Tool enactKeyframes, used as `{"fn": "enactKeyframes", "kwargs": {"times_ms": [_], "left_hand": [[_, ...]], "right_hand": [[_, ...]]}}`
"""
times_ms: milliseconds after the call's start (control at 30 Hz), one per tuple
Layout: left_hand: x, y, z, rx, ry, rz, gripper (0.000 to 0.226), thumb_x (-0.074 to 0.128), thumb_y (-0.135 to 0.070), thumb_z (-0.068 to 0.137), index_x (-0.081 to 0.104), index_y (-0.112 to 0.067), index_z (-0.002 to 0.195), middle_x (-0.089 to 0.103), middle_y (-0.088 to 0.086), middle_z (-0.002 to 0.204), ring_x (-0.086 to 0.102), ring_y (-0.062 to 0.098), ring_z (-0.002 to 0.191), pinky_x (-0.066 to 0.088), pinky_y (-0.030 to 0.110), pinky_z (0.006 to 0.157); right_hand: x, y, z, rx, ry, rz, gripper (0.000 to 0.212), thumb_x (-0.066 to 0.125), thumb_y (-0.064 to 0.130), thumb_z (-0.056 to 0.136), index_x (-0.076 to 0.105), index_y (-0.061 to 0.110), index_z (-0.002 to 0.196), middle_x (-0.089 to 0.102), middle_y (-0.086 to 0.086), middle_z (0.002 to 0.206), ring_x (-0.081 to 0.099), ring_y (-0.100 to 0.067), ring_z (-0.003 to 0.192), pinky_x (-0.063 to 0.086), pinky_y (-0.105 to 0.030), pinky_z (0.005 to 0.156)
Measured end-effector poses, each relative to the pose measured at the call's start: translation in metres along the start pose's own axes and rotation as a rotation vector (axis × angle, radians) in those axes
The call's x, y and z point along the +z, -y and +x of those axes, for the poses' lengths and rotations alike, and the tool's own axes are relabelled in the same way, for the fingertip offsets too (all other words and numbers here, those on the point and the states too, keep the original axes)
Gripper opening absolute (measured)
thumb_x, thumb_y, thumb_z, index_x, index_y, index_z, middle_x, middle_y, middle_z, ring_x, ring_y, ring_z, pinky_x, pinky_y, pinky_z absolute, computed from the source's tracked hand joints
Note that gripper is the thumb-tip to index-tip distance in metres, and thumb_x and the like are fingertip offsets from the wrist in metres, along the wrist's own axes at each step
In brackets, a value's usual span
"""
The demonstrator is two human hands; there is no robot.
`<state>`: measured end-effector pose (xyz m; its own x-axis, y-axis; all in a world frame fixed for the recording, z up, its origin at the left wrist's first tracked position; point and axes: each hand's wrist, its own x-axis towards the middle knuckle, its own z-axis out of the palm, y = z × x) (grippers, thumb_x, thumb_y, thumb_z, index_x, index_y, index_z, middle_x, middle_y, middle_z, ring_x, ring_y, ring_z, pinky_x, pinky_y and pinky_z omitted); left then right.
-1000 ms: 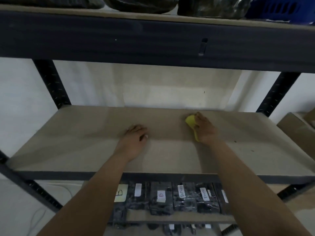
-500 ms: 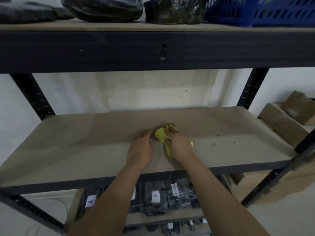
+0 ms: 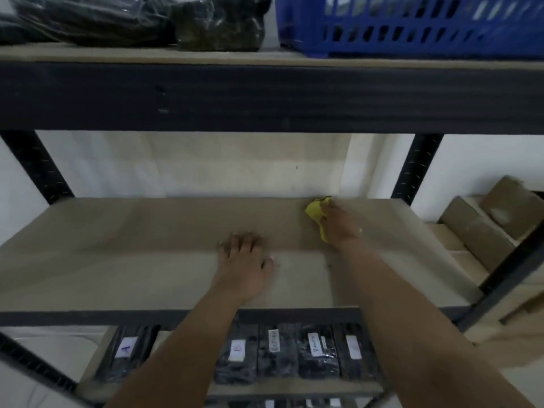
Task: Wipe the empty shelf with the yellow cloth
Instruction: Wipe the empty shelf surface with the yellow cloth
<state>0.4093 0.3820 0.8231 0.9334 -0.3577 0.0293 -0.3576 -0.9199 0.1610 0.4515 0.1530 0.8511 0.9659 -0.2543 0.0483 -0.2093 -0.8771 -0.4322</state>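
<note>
Two bare hands work the empty beige fibreboard shelf of a black metal rack, seen from the head camera. Half a second ago both hands met at mid-shelf around the crumpled yellow cloth; now the right hand, fingers closed on that cloth, has swept out to two o'clock against the back edge, while the left hand lies flat and open at centre, holding nothing. That shift suggests wiping is under way on the right rear corner, with the left half probably pending. The board looks matte and smooth; the cloth soft and bunched. A blue slotted plastic basket sits at twelve o'clock above.
</note>
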Motion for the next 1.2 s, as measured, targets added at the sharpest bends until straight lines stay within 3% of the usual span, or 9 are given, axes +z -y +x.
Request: {"fn": "enactKeyframes", "kwargs": {"times_ms": [133, 267, 333, 500, 600, 733, 867, 1000, 1200], "left_hand": [[0.000, -0.008, 0.006, -0.030, -0.012, 0.009, 0.053, 0.021, -0.041, 0.096, 0.020, -0.021, 0.145, 0.015, 0.002, 0.157, 0.006, 0.031, 0.144, 0.011, 0.052, 0.113], [0.002, -0.010, 0.007, -0.016, -0.090, 0.005, 0.048, 0.026, -0.036, 0.097, 0.027, -0.023, 0.144, 0.024, -0.001, 0.154, 0.014, 0.026, 0.142, 0.016, 0.049, 0.112], [0.003, -0.009, 0.007, -0.003, -0.109, 0.005, 0.046, 0.026, -0.033, 0.098, 0.030, -0.023, 0.143, 0.027, -0.001, 0.154, 0.017, 0.024, 0.142, 0.018, 0.046, 0.113], [0.005, -0.003, 0.007, 0.010, -0.111, 0.002, 0.047, 0.025, -0.034, 0.098, 0.027, -0.027, 0.145, 0.025, -0.006, 0.154, 0.017, 0.018, 0.143, 0.017, 0.041, 0.114], [0.006, -0.002, 0.008, 0.006, -0.130, 0.014, 0.047, 0.026, -0.035, 0.098, 0.027, -0.029, 0.144, 0.026, -0.008, 0.154, 0.018, 0.015, 0.143, 0.018, 0.039, 0.114], [0.005, -0.002, 0.012, 0.007, -0.100, -0.014, 0.047, 0.025, -0.035, 0.098, 0.027, -0.027, 0.145, 0.025, -0.006, 0.155, 0.016, 0.016, 0.143, 0.015, 0.037, 0.112], [0.003, -0.002, 0.011, 0.011, -0.105, -0.037, 0.047, 0.029, -0.033, 0.097, 0.031, -0.025, 0.143, 0.029, -0.005, 0.153, 0.019, 0.017, 0.142, 0.016, 0.037, 0.112], [-0.003, -0.002, 0.007, 0.043, -0.097, -0.111, 0.044, 0.033, -0.031, 0.097, 0.038, -0.022, 0.141, 0.033, -0.002, 0.152, 0.023, 0.018, 0.141, 0.015, 0.034, 0.112], [-0.008, 0.022, -0.026, 0.179, -0.044, -0.200, 0.044, 0.037, -0.027, 0.099, 0.037, -0.018, 0.142, 0.032, 0.003, 0.152, 0.025, 0.018, 0.140, 0.017, 0.029, 0.112]], "right_hand": [[-0.010, -0.023, -0.082, -0.019, 0.062, -0.128, 0.050, 0.045, 0.018, 0.092, 0.036, 0.018, 0.141, 0.040, -0.014, 0.146, 0.051, -0.032, 0.121, 0.044, -0.040, 0.098], [0.019, 0.007, -0.142, -0.388, 0.060, -0.016, 0.053, 0.048, 0.021, 0.090, 0.037, 0.019, 0.142, 0.031, -0.007, 0.153, 0.040, -0.025, 0.133, 0.032, -0.031, 0.110], [0.018, 0.016, -0.123, -0.418, 0.097, -0.005, 0.051, 0.046, 0.022, 0.092, 0.037, 0.019, 0.142, 0.030, -0.007, 0.154, 0.039, -0.027, 0.133, 0.033, -0.032, 0.109], [-0.017, -0.012, -0.027, -0.165, 0.126, 0.042, 0.051, 0.045, 0.016, 0.095, 0.032, 0.012, 0.144, 0.029, -0.012, 0.153, 0.034, -0.027, 0.137, 0.028, -0.029, 0.109], [-0.044, -0.057, 0.002, -0.070, 0.033, -0.094, 0.055, 0.046, 0.011, 0.093, 0.029, 0.009, 0.144, 0.030, -0.014, 0.151, 0.036, -0.030, 0.136, 0.032, -0.039, 0.110], [-0.067, -0.111, -0.016, 0.131, -0.108, -0.155, 0.041, 0.046, 0.005, 0.089, 0.048, 0.011, 0.130, 0.046, -0.020, 0.136, 0.049, -0.036, 0.122, 0.041, -0.045, 0.103], [-0.071, -0.134, -0.063, 0.375, -0.157, -0.182, 0.057, 0.048, 0.007, 0.087, 0.031, 0.010, 0.141, 0.036, -0.013, 0.145, 0.046, -0.036, 0.124, 0.040, -0.049, 0.098], [-0.065, -0.133, -0.111, 0.401, -0.179, -0.282, 0.050, 0.043, 0.003, 0.088, 0.033, 0.006, 0.137, 0.024, -0.012, 0.150, 0.047, -0.036, 0.119, 0.048, -0.048, 0.091], [-0.037, -0.072, -0.154, 0.298, -0.204, -0.230, 0.050, 0.041, 0.006, 0.090, 0.034, 0.006, 0.139, 0.025, -0.013, 0.154, 0.044, -0.034, 0.125, 0.041, -0.042, 0.095]]}}
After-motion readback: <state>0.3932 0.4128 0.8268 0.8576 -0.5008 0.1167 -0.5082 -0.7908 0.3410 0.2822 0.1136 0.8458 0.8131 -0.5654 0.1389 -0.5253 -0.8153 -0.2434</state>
